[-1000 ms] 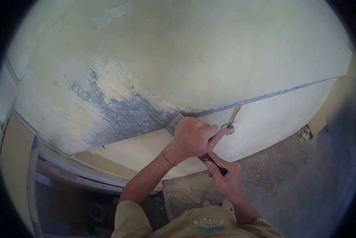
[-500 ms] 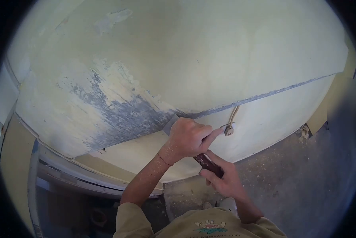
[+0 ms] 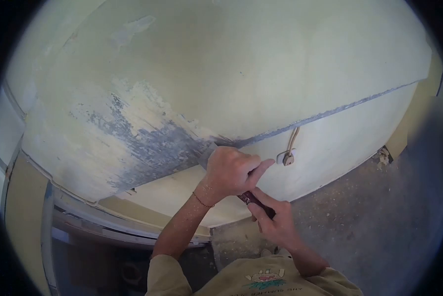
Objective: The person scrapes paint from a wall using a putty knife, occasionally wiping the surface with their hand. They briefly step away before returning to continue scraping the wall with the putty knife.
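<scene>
A scraper with a flat grey blade (image 3: 207, 155) and a dark reddish-brown handle (image 3: 261, 207) lies slantwise across the middle of the view. My left hand (image 3: 231, 170) is closed over its front part, just behind the blade, with one digit sticking out to the right. Lower down, my right hand (image 3: 280, 224) grips the handle. The blade's edge meets the wall (image 3: 261, 64) at the lower end of a scraped grey patch (image 3: 157, 143). Ragged pale paint borders that patch. My left hand hides where blade and handle join.
Right of my left hand, a cable (image 3: 292, 139) runs down to a small fitting (image 3: 287, 158) on the pale lower wall. Paint flakes dot the grey floor (image 3: 340, 222). At lower left a ledge (image 3: 83, 207) runs above a dark space.
The blade and both hands have shifted slightly to the left. The view has also moved a little. Both hands keep their hold on the scraper.
</scene>
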Action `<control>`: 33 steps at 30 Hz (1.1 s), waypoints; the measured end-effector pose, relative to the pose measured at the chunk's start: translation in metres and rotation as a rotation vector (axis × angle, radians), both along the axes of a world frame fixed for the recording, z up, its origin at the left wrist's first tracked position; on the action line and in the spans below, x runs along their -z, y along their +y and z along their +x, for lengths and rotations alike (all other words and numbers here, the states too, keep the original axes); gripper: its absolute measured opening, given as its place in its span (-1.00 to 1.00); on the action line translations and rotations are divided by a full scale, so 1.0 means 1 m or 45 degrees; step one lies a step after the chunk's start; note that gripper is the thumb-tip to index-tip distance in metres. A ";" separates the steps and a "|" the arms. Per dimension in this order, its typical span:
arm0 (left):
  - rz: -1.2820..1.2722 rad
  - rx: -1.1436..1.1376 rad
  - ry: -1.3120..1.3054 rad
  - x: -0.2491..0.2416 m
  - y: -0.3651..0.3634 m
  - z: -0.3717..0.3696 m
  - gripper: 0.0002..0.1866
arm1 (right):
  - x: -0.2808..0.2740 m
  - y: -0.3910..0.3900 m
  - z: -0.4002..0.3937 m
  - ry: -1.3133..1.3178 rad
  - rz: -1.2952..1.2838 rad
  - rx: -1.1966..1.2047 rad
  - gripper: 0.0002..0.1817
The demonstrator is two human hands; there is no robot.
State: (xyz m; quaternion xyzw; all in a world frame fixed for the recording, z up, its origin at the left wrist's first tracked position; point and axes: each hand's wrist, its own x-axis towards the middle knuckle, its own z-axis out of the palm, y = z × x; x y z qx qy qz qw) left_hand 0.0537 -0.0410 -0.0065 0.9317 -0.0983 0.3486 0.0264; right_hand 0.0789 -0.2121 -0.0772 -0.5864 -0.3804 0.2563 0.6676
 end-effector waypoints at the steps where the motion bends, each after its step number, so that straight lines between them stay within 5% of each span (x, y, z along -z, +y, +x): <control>1: -0.057 0.000 0.008 0.002 -0.002 0.000 -0.51 | 0.001 -0.001 0.001 -0.069 -0.018 0.006 -0.54; 22: -0.137 -0.002 -0.006 0.012 -0.014 0.025 -0.49 | 0.014 -0.008 0.021 -0.183 0.112 0.185 -0.66; 27: -0.072 -0.085 0.005 -0.030 -0.005 -0.001 -0.55 | -0.012 0.011 -0.001 -0.089 0.129 0.075 -0.66; 33: -0.139 -0.002 0.044 0.003 -0.017 0.019 -0.54 | 0.002 -0.012 0.016 -0.042 0.007 0.121 -0.64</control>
